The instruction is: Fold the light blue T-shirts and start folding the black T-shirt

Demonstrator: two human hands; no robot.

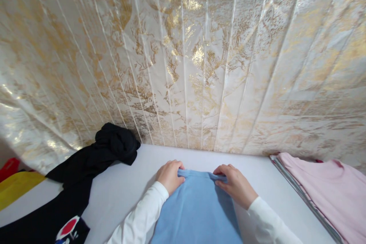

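Observation:
A light blue garment (197, 209) lies lengthwise in front of me, its lower part cut off by the bottom of the view. My left hand (170, 177) pinches the left corner of its far edge, thumb on top. At the right corner of the same edge, my right hand (236, 185) grips the fabric between thumb and fingers. The edge between both hands looks like a narrow hemmed band, slightly raised at the right. What kind of garment it is, I cannot tell.
On the left a crumpled black garment (77, 177) with a red and white print sprawls over the white table (120, 194). Yellow cloth (20, 187) and a red item (10, 168) lie beyond it. Folded pink shirts (328, 190) are stacked at right. A gold-patterned curtain (183, 65) hangs behind.

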